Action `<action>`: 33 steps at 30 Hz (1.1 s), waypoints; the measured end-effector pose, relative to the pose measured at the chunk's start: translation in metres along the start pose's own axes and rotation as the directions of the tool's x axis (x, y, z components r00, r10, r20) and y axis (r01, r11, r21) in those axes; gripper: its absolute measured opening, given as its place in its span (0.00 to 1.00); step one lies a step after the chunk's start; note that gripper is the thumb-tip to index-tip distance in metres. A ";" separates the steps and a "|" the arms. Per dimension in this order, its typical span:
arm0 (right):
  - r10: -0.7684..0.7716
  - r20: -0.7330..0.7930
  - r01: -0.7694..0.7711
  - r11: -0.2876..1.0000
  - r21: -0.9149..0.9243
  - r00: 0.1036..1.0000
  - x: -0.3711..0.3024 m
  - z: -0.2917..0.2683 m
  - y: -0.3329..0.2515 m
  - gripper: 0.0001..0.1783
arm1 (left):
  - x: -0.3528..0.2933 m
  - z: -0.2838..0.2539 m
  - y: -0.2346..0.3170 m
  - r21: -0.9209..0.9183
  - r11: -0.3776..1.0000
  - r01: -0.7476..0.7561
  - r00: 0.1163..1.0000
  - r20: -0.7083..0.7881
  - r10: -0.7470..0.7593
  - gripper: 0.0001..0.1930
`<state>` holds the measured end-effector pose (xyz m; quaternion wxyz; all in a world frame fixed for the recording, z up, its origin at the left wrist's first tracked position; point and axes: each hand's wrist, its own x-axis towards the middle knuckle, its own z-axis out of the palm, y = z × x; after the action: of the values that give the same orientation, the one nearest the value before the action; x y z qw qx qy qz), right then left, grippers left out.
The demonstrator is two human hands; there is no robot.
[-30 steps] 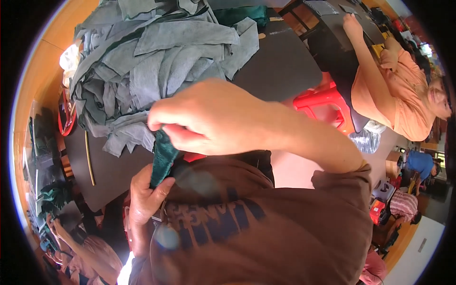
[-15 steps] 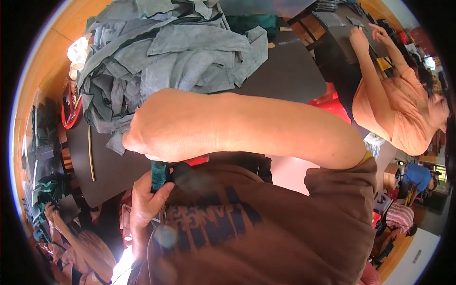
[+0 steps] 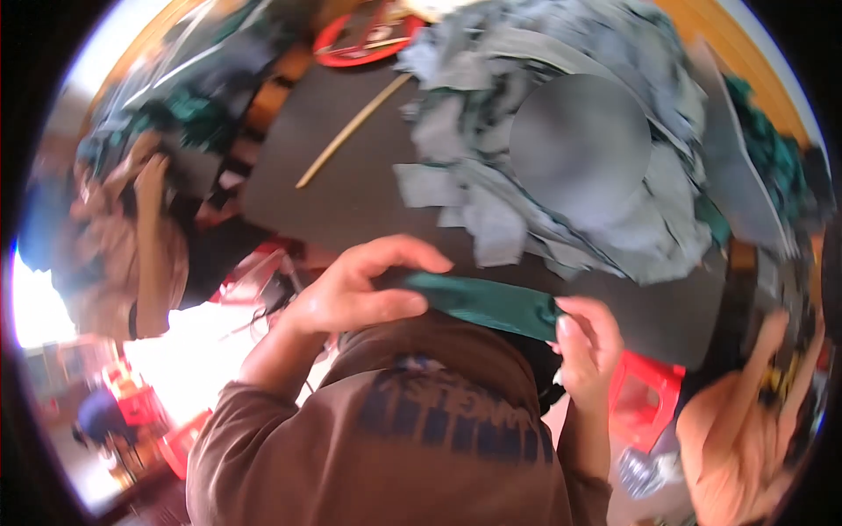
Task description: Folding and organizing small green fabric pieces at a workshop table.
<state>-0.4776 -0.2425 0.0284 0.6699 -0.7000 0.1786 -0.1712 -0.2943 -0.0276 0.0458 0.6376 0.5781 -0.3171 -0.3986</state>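
Observation:
A dark green, shiny strip of fabric (image 3: 495, 305) stretches crosswise in front of my shirt, near the table's front edge. At its right end, my right hand (image 3: 589, 342) pinches it between thumb and fingers. My left hand (image 3: 360, 285) is at the other end, thumb and forefinger spread apart around the strip's tip without closing on it. Beyond the hands lies a large heap of grey-green fabric pieces (image 3: 491, 210) on the dark table (image 3: 351, 202). A round blurred patch hides part of that heap.
A yellowish stick (image 3: 351, 131) lies on the table's left side, below a red tray (image 3: 364, 44) holding small items. Co-workers sit at left (image 3: 132, 245) and lower right (image 3: 728, 438). A red stool (image 3: 647, 399) stands by the table at right.
My right arm has drawn back from across the heap to the right side. The green strip, earlier upright in my left hand, now extends sideways from my right hand. The view has turned.

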 end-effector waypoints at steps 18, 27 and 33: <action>-0.098 0.479 0.170 0.979 -0.109 0.872 0.072 0.175 0.003 0.26 | 0.030 -0.214 -0.012 0.863 0.474 0.173 0.759 -0.424 0.494 0.20; -0.070 0.477 0.176 0.967 -0.181 0.876 0.039 0.078 -0.004 0.21 | 0.021 -0.136 -0.001 0.920 0.374 0.115 0.692 -0.344 0.634 0.16; -0.070 -0.101 0.062 0.995 -0.073 0.992 0.016 -0.004 -0.011 0.09 | 0.040 -0.050 0.002 0.910 0.411 -0.046 0.698 -0.265 0.665 0.11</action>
<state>-0.4657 -0.2533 0.0398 0.6290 -0.7186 0.1957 -0.2230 -0.2315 -0.0389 0.0392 0.4026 0.8172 -0.3745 0.1727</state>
